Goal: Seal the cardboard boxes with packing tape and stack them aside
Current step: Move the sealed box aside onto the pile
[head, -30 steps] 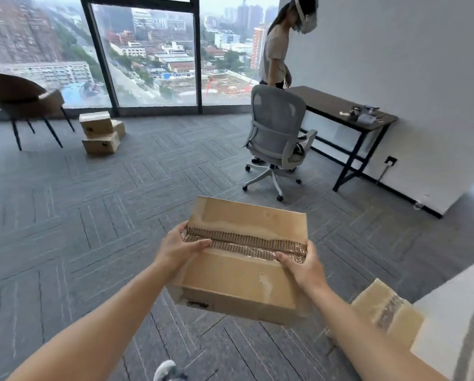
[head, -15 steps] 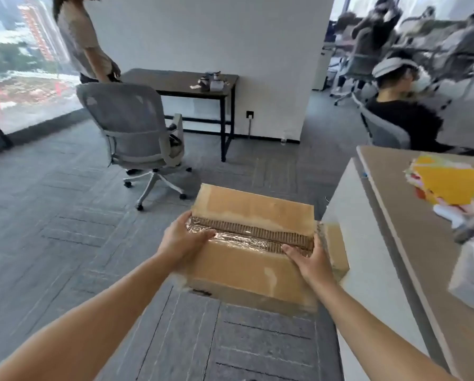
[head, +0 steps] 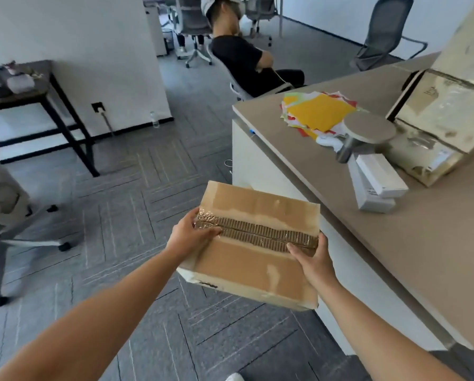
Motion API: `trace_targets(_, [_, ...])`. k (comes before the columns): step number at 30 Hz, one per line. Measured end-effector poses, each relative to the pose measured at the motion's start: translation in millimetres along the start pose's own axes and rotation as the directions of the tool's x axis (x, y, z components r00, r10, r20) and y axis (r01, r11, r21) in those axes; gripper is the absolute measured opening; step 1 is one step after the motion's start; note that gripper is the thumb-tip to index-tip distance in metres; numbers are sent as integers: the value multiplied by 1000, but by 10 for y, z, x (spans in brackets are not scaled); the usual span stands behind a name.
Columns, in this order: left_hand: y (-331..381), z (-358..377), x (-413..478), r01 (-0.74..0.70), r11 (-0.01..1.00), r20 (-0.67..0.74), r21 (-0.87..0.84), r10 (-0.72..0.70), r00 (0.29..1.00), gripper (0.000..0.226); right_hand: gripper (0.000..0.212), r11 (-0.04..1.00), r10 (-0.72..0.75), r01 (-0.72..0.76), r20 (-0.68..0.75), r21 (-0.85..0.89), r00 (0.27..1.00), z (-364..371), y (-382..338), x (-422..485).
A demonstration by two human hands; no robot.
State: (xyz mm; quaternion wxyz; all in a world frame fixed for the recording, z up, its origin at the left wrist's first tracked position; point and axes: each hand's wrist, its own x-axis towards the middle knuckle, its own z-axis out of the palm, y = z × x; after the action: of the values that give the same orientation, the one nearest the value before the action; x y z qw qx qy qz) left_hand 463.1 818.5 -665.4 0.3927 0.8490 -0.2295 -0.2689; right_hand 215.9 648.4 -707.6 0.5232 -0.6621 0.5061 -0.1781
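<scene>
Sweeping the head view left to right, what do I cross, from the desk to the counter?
Dark desk → left hand → cardboard box → right hand → stacked white boxes → large taped cartons.

The person's arms are bare along the whole stretch that shows. The left forearm (head: 98,320) comes in long and slender from the lower left corner of the view. The right forearm (head: 376,328) comes in from the lower right and shows a shorter length. Both narrow evenly toward the wrist. The left hand (head: 187,237) and the right hand (head: 317,261) are bare as well, with slim fingers (head: 209,231); the nails are too small to make out. At the very bottom edge, between the two arms, a small rounded white shoe tip (head: 234,376) shows, with too little of it in view to tell more.
</scene>
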Motion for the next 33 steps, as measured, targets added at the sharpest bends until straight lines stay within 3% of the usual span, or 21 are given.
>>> trace_targets(8, [142, 711, 795, -102, 994, 349, 49, 79, 934, 86, 90, 958, 251, -213, -204, 190, 946, 34, 613, 86])
trace_targets(14, [-335, 1686, 1425, -181, 976, 529, 119, 92, 844, 87, 96, 916, 370, -281, -331, 286, 868, 216, 1543, 361])
trace_targets(19, [-910, 2545, 1840, -270, 956, 609, 116, 146, 779, 88, 94, 895, 421, -302, -399, 327, 815, 458, 2491, 665])
trace_targets(26, [-2013, 3660, 2451, -262, 958, 701, 112, 111, 705, 77, 105, 859, 499, -358, -440, 366, 747, 942, 3793, 1019])
trace_targets(29, [-2510, 4154, 2731, -273, 954, 712, 126, 104, 694, 87, 102, 839, 521, -338, -450, 426, 725, 1144, 4352, 1180])
trace_targets(33, [-2867, 4638, 2827, -263, 955, 717, 140, 85, 692, 77, 99, 821, 554, -358, -470, 444, 687, 1365, 4995, 1398])
